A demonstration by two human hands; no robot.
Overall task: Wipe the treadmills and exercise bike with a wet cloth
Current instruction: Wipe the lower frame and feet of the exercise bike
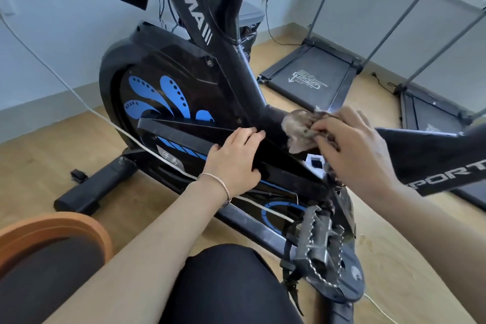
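Right hand [357, 150] pinched the crumpled brownish damp cloth [302, 126] against the black exercise bike frame [244, 79], left hand [234, 160] flat on the guard, where cloth might snag the spiked pedal [315, 239].

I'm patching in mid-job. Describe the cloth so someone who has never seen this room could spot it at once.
Start at the black exercise bike with blue petal shapes on its flywheel cover. Follow its frame to where the tubes meet, right of the cover: the right hand presses a crumpled cloth there. It is the only soft, mottled grey-brown thing against hard black parts; the left hand beside it holds no cloth.
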